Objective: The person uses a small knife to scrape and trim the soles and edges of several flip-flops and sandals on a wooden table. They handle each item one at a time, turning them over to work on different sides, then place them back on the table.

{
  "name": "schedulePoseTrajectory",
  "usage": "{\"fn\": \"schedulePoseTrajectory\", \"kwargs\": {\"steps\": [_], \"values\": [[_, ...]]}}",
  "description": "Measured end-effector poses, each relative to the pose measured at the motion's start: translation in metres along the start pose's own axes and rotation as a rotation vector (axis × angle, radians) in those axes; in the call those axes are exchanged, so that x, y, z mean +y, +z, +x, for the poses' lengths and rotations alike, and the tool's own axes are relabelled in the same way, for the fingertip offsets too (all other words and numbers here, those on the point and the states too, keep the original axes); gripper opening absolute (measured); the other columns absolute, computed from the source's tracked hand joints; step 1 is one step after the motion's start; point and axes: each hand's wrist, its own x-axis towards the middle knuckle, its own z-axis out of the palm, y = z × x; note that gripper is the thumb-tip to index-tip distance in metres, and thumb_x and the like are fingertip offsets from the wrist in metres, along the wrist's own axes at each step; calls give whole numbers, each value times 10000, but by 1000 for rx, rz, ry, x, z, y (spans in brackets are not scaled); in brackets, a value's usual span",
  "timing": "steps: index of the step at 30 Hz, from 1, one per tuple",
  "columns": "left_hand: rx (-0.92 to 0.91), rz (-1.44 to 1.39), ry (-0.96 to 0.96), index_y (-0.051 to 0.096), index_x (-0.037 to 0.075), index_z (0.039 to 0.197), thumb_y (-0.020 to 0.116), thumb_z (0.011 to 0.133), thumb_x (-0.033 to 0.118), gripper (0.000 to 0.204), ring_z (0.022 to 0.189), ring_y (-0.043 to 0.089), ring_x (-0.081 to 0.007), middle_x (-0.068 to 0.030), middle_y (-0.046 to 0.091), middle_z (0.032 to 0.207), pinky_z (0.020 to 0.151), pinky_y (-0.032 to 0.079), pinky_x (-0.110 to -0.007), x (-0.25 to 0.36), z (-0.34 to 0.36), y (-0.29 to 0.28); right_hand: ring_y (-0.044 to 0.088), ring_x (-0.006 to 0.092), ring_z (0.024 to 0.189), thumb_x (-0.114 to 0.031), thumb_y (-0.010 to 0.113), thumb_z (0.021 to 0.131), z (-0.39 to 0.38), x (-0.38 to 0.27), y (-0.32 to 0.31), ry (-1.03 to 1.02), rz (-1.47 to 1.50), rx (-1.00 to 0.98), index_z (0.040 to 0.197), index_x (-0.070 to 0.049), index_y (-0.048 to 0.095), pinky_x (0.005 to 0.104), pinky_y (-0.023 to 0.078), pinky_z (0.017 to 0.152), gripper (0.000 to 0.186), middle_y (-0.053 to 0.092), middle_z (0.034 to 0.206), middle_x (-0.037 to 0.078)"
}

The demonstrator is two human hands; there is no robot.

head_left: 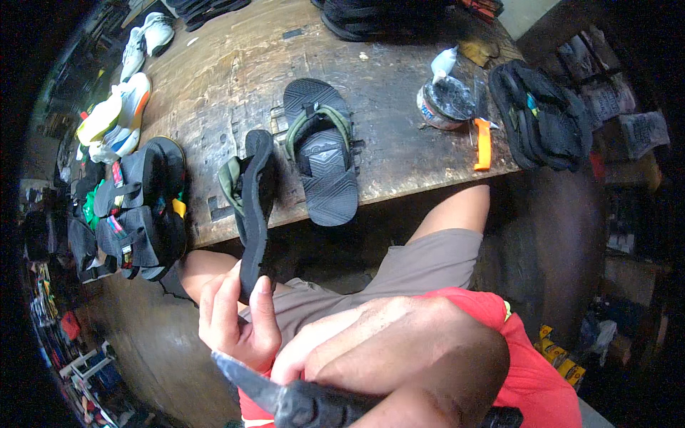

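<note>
My left hand (241,317) pinches one end of a black flip-flop sandal (257,203) with a green strap. That sandal is turned on its edge, so its sole side shows, and its far end reaches over the bench's front edge. My right hand (389,346), close to the camera, grips a knife (248,379) with a dark handle. Its short, pointed blade points left, just below my left hand and apart from the sandal. A matching sandal (330,187) with a green strap lies flat on the bench, right of the held one.
On the worn wooden bench (221,85) stand a glue tin (446,103) and an orange-handled tool (483,145). Black sandals (542,114) lie at the right edge, strapped sandals (139,207) at the left. Sneakers (118,118) and stacked black soles (357,21) sit farther off.
</note>
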Motion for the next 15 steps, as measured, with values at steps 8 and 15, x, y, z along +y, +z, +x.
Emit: {"fn": "schedulePoseTrajectory", "kwargs": {"steps": [8,15], "values": [[82,-31,41,687,-66,1019,762,804,-6,235,763,636,-288,-170,684,880,737,512,-353,-9,-3,6,625,275,680,-323,866,796,0,-4,-4,2,-15,12,948,-73,709,384,507,619,332,668,869,111],[90,-5,30,682,-58,1019,766,809,8,236,774,635,-302,-168,681,882,748,513,-366,-9,-5,6,649,276,706,-264,858,787,28,-19,-14,148,-13,-125,953,-73,731,380,531,666,283,679,897,107]]}}
